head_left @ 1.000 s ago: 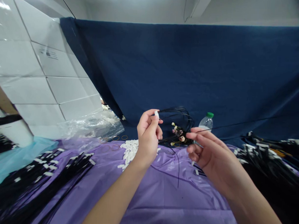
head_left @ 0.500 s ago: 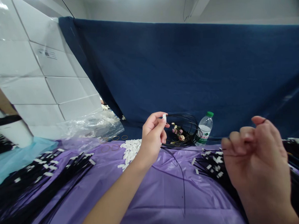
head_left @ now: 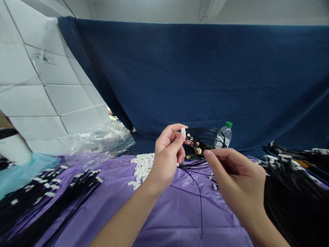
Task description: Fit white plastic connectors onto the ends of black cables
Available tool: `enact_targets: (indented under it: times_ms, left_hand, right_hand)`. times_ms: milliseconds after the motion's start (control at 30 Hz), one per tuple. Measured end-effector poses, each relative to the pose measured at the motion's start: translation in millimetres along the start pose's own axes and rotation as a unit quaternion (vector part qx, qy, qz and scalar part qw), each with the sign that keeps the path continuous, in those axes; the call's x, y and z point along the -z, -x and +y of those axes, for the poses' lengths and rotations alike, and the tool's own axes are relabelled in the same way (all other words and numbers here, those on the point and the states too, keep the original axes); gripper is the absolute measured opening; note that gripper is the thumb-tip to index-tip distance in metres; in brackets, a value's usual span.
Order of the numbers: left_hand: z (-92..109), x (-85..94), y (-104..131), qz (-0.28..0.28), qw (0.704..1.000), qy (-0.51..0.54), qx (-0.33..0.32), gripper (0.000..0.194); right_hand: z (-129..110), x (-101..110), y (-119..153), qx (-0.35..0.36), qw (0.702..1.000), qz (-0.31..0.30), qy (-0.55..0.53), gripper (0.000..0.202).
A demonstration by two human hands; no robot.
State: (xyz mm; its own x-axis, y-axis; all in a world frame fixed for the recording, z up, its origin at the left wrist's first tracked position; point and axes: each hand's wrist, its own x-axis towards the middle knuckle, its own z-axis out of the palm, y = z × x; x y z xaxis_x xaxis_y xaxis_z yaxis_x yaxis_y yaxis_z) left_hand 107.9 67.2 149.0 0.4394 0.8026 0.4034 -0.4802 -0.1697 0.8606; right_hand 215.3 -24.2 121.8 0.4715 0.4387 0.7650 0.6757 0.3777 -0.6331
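- Landmark: bottle (head_left: 226, 135), green cap.
- Left hand (head_left: 167, 158): left of bottle, thumb and forefinger clamped on white plug (head_left: 183, 131).
- Black wires (head_left: 203, 130): loop from white plug, overlapping bottle in view; one loose end hangs down, nearer the camera than bottle.
- Right hand (head_left: 239, 176): nearer than bottle, thumb by the loop; can't tell if it grips a wire.
- Flowers (head_left: 198, 150): just left of bottle.
- White pieces (head_left: 142, 167): pile well left of bottle, on purple cloth (head_left: 169, 213).
- Wire bundles (head_left: 289, 182): both sides of bottle.
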Motion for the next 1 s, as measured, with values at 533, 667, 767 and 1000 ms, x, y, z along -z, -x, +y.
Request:
enact_targets:
  times_ms: [533, 667, 767, 1000]
  left_hand:
    - [-6, -5.0, 9, -0.021, 0.996, -0.062, -0.067, 0.015]
    - [-9, -6.1, 12, -0.022, 0.99, -0.084, -0.108, 0.015]
    - [-14, -4.6, 11, -0.031, 0.981, -0.105, -0.16, 0.016]
    - [-23, -1.5, 10, -0.053, 0.957, -0.134, -0.252, 0.021]
  right_hand:
    - [-8, 4, -4, -0.127, 0.99, -0.03, -0.061, 0.026]
    - [-5, 5, -7, -0.238, 0.952, -0.058, -0.184, 0.031]
    - [-6, 6, -9, -0.324, 0.902, -0.076, -0.273, 0.033]
    - [-9, 6, -9, -0.389, 0.853, -0.081, -0.338, 0.032]
